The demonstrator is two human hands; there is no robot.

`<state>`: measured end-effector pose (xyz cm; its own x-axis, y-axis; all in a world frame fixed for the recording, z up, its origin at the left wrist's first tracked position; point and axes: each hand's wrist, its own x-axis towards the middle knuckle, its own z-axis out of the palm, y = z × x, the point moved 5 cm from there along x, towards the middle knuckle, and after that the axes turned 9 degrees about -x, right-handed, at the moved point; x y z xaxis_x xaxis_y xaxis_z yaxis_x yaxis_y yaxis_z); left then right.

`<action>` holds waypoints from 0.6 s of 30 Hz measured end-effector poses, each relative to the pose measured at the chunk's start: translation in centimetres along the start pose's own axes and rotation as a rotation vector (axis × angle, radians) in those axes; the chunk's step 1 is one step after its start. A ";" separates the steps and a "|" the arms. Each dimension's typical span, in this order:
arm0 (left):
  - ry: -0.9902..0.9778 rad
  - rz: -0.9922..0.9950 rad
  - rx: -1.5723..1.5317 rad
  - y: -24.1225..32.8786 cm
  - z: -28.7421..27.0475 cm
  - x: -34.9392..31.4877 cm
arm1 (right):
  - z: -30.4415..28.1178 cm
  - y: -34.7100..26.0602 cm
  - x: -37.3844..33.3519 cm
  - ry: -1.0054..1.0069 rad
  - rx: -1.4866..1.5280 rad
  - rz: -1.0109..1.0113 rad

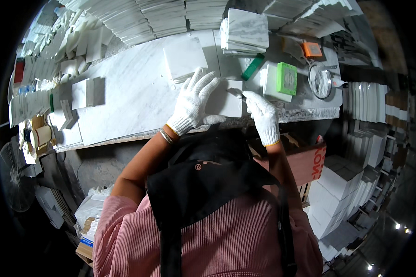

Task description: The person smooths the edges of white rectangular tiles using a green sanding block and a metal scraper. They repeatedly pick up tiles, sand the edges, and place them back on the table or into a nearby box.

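Note:
A square white marble tile [229,98] lies flat on the bench in front of me. My left hand [192,102], in a white knit glove, rests at its left side with fingers spread and the thumb along the near edge. At the tile's right edge is my right hand [262,113], gloved the same way, its fingers closed in a pinch. A small dark tip [239,96] shows by those fingertips over the tile; what it belongs to is hidden. Just beyond my left fingertips sits a stack of white tiles [186,57].
Veined tiles [247,27] are stacked at the back, near a green bar [253,67]. To the right are a bright green block [286,78] on white tiles, an orange block [312,50] and a round clear container [320,81]. Tile offcuts [85,44] crowd the far left.

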<state>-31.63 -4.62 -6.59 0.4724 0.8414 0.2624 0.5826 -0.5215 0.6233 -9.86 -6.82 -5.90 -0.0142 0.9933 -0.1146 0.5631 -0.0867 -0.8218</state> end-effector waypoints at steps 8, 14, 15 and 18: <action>-0.021 -0.015 0.032 -0.2 0.2 0.0 | -1.0 -0.5 -2.8 0.004 0.053 0.091; -0.024 0.000 0.032 -0.3 0.2 0.0 | 0.3 -1.7 3.0 0.006 -0.025 -0.092; -0.034 0.002 0.041 -0.4 0.2 0.0 | 0.5 -1.8 2.8 0.020 -0.028 -0.138; -0.053 0.001 0.069 -0.9 0.7 -0.2 | 0.7 -0.6 -0.1 0.030 -0.001 -0.158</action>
<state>-31.76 -4.41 -7.71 0.5063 0.8333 0.2220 0.6254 -0.5321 0.5708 -10.83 -6.92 -5.80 -0.0785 0.9964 0.0330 0.5563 0.0713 -0.8279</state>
